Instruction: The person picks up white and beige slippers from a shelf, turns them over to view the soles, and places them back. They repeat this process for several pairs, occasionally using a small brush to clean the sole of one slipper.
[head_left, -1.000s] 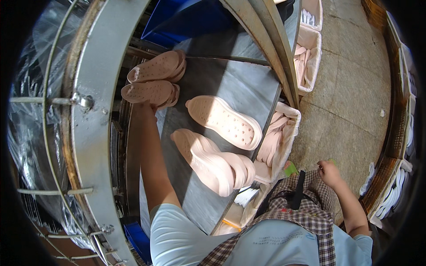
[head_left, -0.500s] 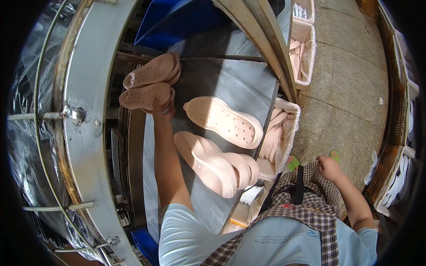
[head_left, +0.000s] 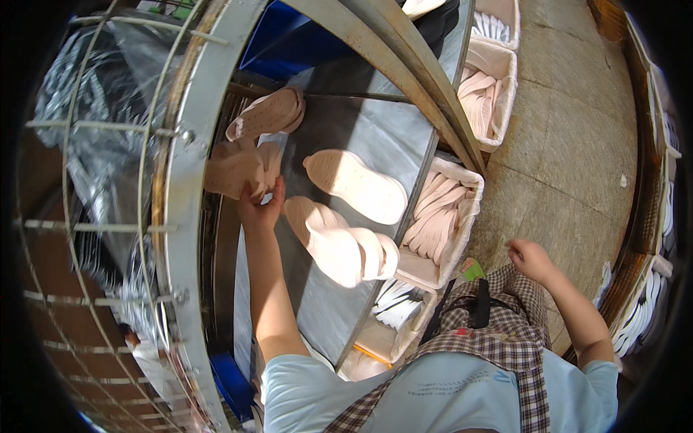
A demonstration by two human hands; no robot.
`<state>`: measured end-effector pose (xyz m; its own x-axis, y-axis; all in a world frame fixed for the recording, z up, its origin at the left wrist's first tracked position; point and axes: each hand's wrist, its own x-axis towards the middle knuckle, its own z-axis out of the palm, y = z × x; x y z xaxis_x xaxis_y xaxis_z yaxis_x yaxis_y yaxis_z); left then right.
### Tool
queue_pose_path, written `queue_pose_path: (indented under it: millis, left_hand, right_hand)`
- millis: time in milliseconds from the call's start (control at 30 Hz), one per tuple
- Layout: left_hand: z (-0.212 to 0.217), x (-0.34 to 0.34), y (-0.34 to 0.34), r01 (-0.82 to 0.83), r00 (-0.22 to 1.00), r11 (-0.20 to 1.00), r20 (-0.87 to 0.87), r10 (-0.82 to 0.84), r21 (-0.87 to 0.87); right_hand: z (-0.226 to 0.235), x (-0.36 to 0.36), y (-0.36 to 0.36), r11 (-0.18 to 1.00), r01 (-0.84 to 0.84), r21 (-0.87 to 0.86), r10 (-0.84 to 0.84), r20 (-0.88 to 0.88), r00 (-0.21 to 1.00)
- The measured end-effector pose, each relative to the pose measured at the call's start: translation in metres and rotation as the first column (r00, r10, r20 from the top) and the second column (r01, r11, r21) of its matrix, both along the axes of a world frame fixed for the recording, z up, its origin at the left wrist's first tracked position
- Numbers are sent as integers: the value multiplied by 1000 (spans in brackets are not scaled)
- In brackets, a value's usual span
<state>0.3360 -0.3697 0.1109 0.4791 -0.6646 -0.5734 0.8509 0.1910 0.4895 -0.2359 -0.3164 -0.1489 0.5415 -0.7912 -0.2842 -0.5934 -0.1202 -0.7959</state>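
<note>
My left hand (head_left: 261, 206) is at the far left of the grey work surface (head_left: 325, 115), fingers wrapped round the near end of a small stack of pale pink shoe soles (head_left: 234, 172). Just beyond it lies another stack of pink shoe soles (head_left: 268, 115), at the surface's far-left edge. To the right of my hand a pink sole (head_left: 355, 186) rests face up. Nearer to me several overlapping soles (head_left: 336, 249) lie in a fanned row, in bright light. My right hand (head_left: 529, 260) hangs over the aisle by my body, fingers curled, with nothing visible in it.
A lined basket (head_left: 473, 195) of pink sole pieces stands along the surface's right edge, another pink-filled basket (head_left: 510, 101) beyond it. White pieces fill a nearer basket (head_left: 419, 325). A curved metal frame (head_left: 404, 65) crosses above the surface. A wire guard (head_left: 155, 180) is on the left.
My left hand has tipped its stack of soles, now partly blurred, away from the neighbouring stack. The view has shifted slightly. My right hand stays beside my body.
</note>
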Motion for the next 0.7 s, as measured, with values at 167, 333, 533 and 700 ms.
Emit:
queue_pose_path:
  millis: [167,333,533,700]
  left_hand:
    - [37,-164,70,196,977,968,112,-179,-155]
    - [32,-306,123,338,921,921,269,-281,-194]
    - [-45,-369,169,482,872,860,179,-455,-165]
    - [-91,-343,198,727,604,687,469,-644,6]
  right_hand:
    - [59,33,-50,980,66,186,-155,522,839]
    - [148,67,-71,801,-251,544,-285,715,639]
    - [165,94,-50,562,-474,678,-450,732,512]
    - [127,96,-19,571,-459,680,-550,732,401]
